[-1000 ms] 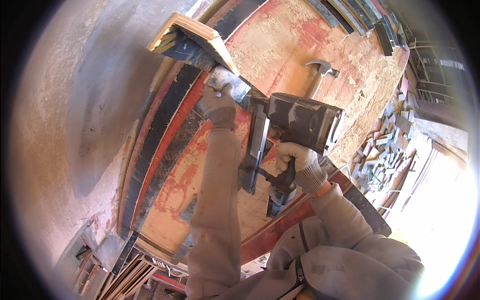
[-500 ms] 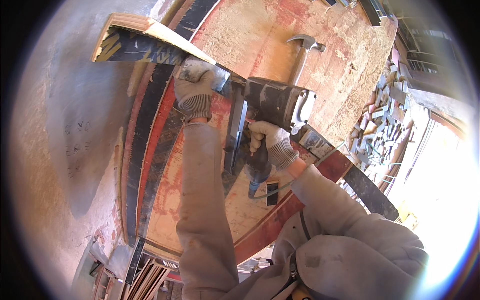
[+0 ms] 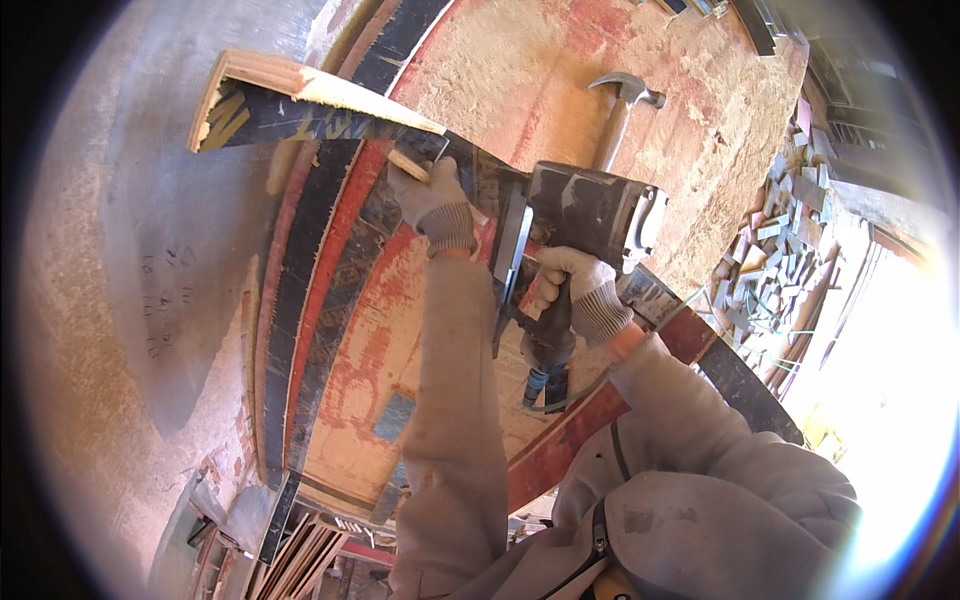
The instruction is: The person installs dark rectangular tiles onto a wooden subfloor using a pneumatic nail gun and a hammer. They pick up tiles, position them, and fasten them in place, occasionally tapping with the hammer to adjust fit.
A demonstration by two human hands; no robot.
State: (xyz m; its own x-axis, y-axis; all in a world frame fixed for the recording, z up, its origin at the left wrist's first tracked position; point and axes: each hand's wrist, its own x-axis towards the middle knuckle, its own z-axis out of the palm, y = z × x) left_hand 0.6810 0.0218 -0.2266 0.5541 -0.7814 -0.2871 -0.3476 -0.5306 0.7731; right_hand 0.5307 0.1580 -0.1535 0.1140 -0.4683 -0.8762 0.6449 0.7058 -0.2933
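Observation:
My right hand, in a pale knitted glove, is closed around the handle of a dark nail gun. An air hose is joined to the blue fitting at its handle's lower end. The gun's long magazine points toward me. My left hand, gloved too, pinches a small wood block with a pale cut edge. That block is just below a long plywood strip with a black face and a raw pale edge. Whether block and strip touch, I cannot tell.
A claw hammer lies on the dusty, red-stained wooden panel beyond the gun. Curved black and red strips run along the left side. Many offcuts are heaped at the right. Thin boards are stacked at lower left.
My left hand has drawn back from the plywood strip, toward me and to the right, and the block's pale edge now shows. The nail gun has shifted slightly right in my right hand.

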